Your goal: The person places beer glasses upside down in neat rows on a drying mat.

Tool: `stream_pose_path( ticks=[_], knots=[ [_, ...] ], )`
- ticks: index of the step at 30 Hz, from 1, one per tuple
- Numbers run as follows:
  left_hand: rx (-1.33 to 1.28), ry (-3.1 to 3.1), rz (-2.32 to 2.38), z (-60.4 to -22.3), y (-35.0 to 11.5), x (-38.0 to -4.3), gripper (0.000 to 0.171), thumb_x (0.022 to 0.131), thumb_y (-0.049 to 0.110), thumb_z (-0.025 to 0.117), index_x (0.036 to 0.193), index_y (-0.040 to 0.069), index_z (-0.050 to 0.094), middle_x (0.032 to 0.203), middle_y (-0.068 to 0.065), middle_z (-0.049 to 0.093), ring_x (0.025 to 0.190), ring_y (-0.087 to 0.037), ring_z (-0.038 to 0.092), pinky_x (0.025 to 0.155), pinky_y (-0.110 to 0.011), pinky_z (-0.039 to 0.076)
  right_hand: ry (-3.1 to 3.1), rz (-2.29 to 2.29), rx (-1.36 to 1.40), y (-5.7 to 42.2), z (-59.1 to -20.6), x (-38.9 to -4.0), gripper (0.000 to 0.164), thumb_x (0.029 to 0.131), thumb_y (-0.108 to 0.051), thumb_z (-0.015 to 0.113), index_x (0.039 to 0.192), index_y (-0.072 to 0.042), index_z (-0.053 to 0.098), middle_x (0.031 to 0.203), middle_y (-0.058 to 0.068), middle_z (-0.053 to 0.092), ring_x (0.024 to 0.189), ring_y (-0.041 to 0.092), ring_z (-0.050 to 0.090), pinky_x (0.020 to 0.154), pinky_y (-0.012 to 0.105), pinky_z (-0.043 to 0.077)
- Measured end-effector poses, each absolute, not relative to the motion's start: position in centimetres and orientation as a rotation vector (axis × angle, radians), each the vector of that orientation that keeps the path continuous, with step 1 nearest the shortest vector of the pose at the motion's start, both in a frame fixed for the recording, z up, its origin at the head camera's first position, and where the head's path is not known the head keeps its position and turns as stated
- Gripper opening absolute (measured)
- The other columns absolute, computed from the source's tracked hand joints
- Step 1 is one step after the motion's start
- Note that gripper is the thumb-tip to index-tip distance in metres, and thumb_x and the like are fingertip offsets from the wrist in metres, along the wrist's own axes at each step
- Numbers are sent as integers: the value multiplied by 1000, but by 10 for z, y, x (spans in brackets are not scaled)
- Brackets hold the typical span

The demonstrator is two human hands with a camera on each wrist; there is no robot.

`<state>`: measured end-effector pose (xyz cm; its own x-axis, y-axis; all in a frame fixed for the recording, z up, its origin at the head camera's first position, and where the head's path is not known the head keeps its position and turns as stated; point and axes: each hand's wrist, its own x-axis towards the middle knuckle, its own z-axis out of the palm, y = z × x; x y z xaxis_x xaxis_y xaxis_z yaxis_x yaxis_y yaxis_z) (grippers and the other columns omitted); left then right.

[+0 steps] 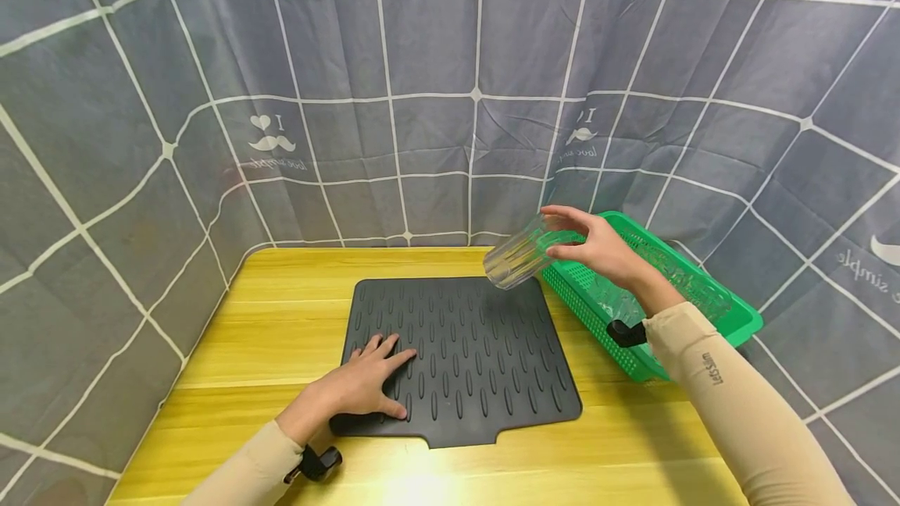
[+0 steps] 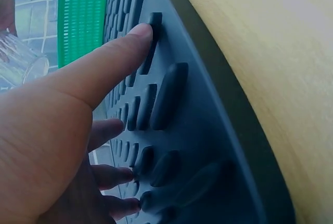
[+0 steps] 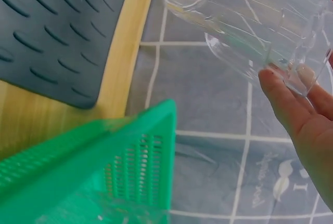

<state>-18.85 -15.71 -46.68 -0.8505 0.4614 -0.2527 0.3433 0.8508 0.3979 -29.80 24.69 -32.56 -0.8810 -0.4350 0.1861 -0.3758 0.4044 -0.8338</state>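
Note:
My right hand (image 1: 603, 250) grips a clear tumbler (image 1: 512, 259) near one end, thumb and fingers around it. The tumbler is tilted, its other end pointing down and left over the far right corner of a dark grey ridged mat (image 1: 464, 365). In the right wrist view the tumbler (image 3: 244, 13) looks transparent, with the fingertips at its end. My left hand (image 1: 360, 387) rests on the left part of the mat with its fingers spread. The left wrist view shows the thumb (image 2: 117, 60) lying on the ridges.
A green perforated basket (image 1: 587, 317) stands to the right of the mat, holding several clear glass-like items (image 1: 675, 279). The mat lies on a yellow wooden table (image 1: 281, 318). A grey curtain with white lines (image 1: 436, 139) hangs behind and along both sides.

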Motion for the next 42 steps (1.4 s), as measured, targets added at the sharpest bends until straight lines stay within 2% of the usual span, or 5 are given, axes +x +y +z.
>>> stream_pose_path(
  ticks=[7,13,20,35,42],
  knots=[
    [584,2724,536,-466,-158,-191,91,79,52,82,155,20,43,164,-21,24,152,-47,16,115,-70,22,2505,-1591,-762,240,-338,-295,64,92,-13,75,150,-18,49,150,6,50,137,34,46,93,28,52],
    [569,2807,619,-466,-158,-193,80,84,44,81,151,14,49,158,-22,37,147,-43,33,117,-66,24,2419,-1659,-738,235,-349,-292,65,93,-12,73,152,-19,45,152,10,46,139,30,44,95,32,53],
    [581,2880,723,-464,-154,-196,71,89,38,77,148,11,51,151,-18,48,139,-38,47,110,-57,42,2363,-1689,-697,228,-359,-287,65,95,-15,71,153,-22,43,154,10,43,141,30,42,96,36,53],
    [533,2915,1004,-458,-142,-201,68,92,41,73,151,21,47,155,-8,46,143,-31,44,111,-57,40,2332,-1795,-679,211,-381,-279,64,95,-15,71,153,-19,44,153,12,45,139,35,43,101,37,49],
    [505,2884,1176,-455,-136,-204,72,92,43,72,154,22,42,153,-5,47,134,-28,53,104,-52,48,2304,-1851,-630,201,-390,-274,65,94,-12,71,153,-16,43,151,14,46,136,35,45,97,31,50]
  ],
)
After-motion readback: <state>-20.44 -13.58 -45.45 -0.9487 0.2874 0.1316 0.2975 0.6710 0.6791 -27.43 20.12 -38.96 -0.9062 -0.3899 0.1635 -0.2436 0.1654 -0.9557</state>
